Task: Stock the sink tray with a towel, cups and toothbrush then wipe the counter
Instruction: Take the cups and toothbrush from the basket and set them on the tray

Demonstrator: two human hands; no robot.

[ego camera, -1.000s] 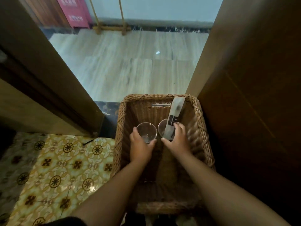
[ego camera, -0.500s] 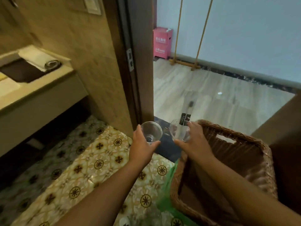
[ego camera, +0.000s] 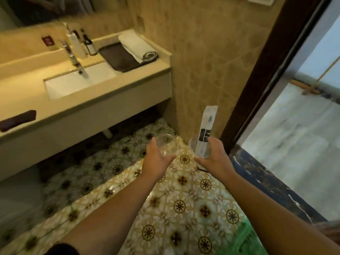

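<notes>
Head view has swung from basket to bathroom: left hand [ego camera: 157, 157] grips a cup [ego camera: 167, 144], right hand [ego camera: 215, 157] clasps cup [ego camera: 195, 147] and toothbrush [ego camera: 206, 129]; tray [ego camera: 117, 57], towel [ego camera: 137, 46] at ten o'clock, delivery next.

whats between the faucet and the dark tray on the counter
In the head view, a white bottle and a dark pump bottle stand between the faucet and the dark tray.

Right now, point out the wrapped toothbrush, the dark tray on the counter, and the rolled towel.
wrapped toothbrush [ego camera: 207, 126], head view, on the middle of its white wrapper above the right hand.
dark tray [ego camera: 117, 57], head view, on its bare dark surface.
rolled towel [ego camera: 135, 45], head view, on its white middle.
</notes>
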